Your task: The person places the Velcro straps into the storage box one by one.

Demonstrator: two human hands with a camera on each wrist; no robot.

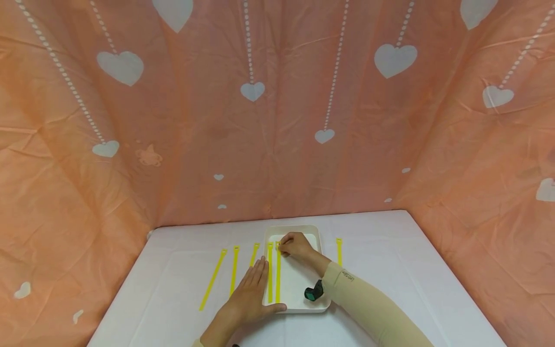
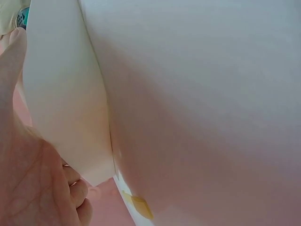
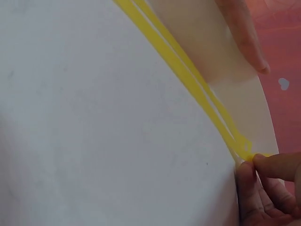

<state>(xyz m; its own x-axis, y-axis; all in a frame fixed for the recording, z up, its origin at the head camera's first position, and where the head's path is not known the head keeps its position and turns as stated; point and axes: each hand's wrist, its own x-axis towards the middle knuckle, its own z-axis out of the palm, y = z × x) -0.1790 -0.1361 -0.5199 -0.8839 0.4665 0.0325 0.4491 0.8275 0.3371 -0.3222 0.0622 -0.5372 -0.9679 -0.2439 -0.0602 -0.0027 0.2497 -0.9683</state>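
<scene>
From where I stand, the right hand (image 1: 298, 245) has a long, flat, yellow plastic strap (image 1: 278, 279) pinched between thumb and fingers by its slotted top end. The strap lies in the shallow white rectangular tray (image 1: 301, 307), low in the centre of the frame, running from those fingers straight down toward the bottom edge — its long axis nearly upright in the picture. A second yellow strap (image 1: 270, 272) lies just left of it, almost parallel, along the tray's left wall. The right hand is at the pinched strap's top; the left hand (image 1: 251, 294) rests by the tray's lower left side, fingers straight and clasping no strap, thumb spread across the near corner.

Counting: one tray, two hands, six yellow straps in view. Two are in the tray; three lie on the white-covered bench (image 1: 173, 284) to its left, some partly behind the left hand; one stands apart at right — its lower end hidden by the right forearm (image 1: 368, 303).
</scene>
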